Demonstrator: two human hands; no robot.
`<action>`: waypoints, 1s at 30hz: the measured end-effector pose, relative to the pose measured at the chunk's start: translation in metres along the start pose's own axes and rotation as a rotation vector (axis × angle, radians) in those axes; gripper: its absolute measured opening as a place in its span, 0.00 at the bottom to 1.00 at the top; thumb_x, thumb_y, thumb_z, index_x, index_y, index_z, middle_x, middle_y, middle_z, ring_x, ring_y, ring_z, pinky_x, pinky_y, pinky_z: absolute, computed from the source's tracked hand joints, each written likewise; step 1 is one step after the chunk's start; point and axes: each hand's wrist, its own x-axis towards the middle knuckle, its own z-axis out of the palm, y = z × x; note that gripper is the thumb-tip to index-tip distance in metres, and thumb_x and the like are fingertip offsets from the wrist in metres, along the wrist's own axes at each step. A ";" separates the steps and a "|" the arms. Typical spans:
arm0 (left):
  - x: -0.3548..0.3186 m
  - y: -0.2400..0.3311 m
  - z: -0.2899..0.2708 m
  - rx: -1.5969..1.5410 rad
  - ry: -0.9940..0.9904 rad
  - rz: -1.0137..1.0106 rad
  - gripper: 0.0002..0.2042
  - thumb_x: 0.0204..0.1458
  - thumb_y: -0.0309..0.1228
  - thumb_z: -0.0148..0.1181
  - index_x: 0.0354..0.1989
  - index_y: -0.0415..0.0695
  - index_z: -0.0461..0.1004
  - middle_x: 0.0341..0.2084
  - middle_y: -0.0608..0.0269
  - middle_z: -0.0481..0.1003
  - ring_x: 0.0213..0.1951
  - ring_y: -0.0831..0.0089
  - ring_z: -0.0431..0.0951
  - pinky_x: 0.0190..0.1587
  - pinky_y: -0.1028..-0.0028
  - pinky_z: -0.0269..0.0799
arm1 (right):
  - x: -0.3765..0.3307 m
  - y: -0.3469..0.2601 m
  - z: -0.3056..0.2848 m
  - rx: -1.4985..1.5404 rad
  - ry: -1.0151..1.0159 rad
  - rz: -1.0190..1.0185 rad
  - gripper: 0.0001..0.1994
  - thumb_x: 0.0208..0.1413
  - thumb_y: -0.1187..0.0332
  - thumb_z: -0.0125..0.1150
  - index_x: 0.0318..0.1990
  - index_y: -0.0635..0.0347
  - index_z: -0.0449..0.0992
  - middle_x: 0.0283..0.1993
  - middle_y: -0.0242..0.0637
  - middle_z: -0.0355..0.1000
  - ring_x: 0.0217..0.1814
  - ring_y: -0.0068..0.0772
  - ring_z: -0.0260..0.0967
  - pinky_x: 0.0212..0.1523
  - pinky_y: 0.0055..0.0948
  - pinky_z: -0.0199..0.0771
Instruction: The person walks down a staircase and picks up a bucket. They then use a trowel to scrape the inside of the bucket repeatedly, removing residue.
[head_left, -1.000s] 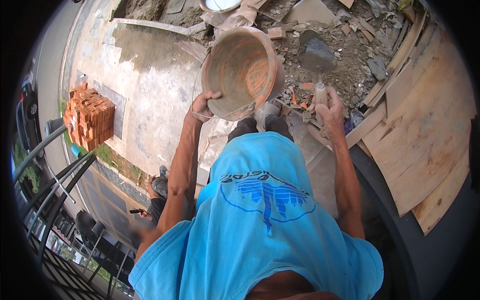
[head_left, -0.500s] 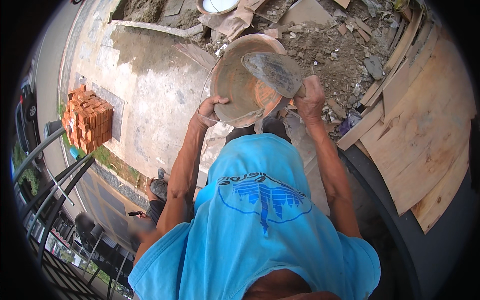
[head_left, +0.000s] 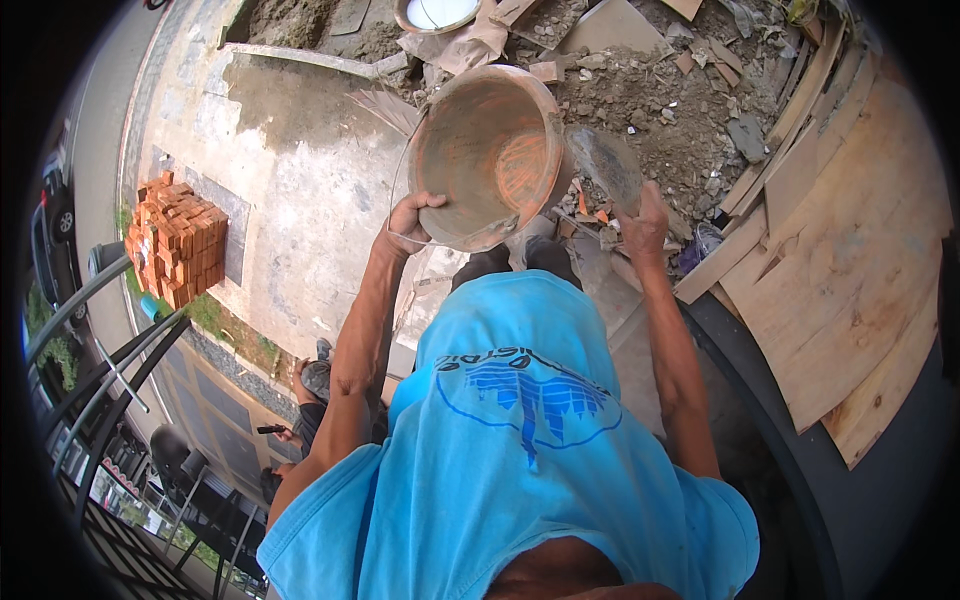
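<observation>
A mortar-smeared bucket (head_left: pixel 455 160) is tilted in front of me, so its inside shows grey residue with an orange patch at the bottom. My left hand (head_left: pixel 411 218) grips the bucket's near left rim, thumb over the edge. A wire handle loops along the bucket's left side. In my right hand (head_left: pixel 643 221) is a trowel (head_left: pixel 606 166), its grey, dirty blade pointing up and left. The blade stands just right of the bucket's rim; whether they touch I cannot tell. My fingers hide most of the trowel's handle.
Rubble and soil (head_left: pixel 640 95) lie beyond the bucket, with a round white-filled container (head_left: pixel 437 14) behind. Plywood sheets (head_left: pixel 840 270) lean at the right. A stack of orange bricks (head_left: pixel 178 240) stands on the left pavement. Another person's hand (head_left: pixel 287 434) holds a dark object at the lower left.
The trowel has moved out of the bucket's mouth to its right with my right hand. The bucket has turned slightly, its bottom now showing more fully, still in my left hand.
</observation>
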 end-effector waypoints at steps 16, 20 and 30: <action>0.003 0.015 -0.007 0.165 0.226 0.261 0.18 0.53 0.25 0.58 0.51 0.28 0.72 0.46 0.47 0.79 0.47 0.60 0.81 0.57 0.63 0.76 | 0.016 -0.046 -0.041 -0.238 -0.144 0.006 0.21 0.46 0.74 0.68 0.49 0.59 0.72 0.44 0.46 0.75 0.44 0.55 0.76 0.43 0.47 0.76; -0.011 0.018 0.009 0.148 0.264 0.257 0.16 0.53 0.25 0.58 0.49 0.28 0.73 0.44 0.49 0.79 0.45 0.61 0.81 0.55 0.64 0.77 | 0.028 -0.012 -0.043 -0.358 -0.276 0.261 0.18 0.49 0.73 0.65 0.48 0.60 0.72 0.39 0.53 0.75 0.42 0.59 0.74 0.41 0.50 0.72; -0.029 0.028 -0.006 0.362 0.319 0.315 0.13 0.52 0.27 0.61 0.43 0.31 0.76 0.35 0.57 0.79 0.38 0.68 0.81 0.47 0.68 0.79 | 0.008 -0.040 -0.022 -0.276 -0.320 0.173 0.22 0.49 0.70 0.66 0.53 0.61 0.70 0.42 0.52 0.77 0.44 0.60 0.76 0.43 0.52 0.74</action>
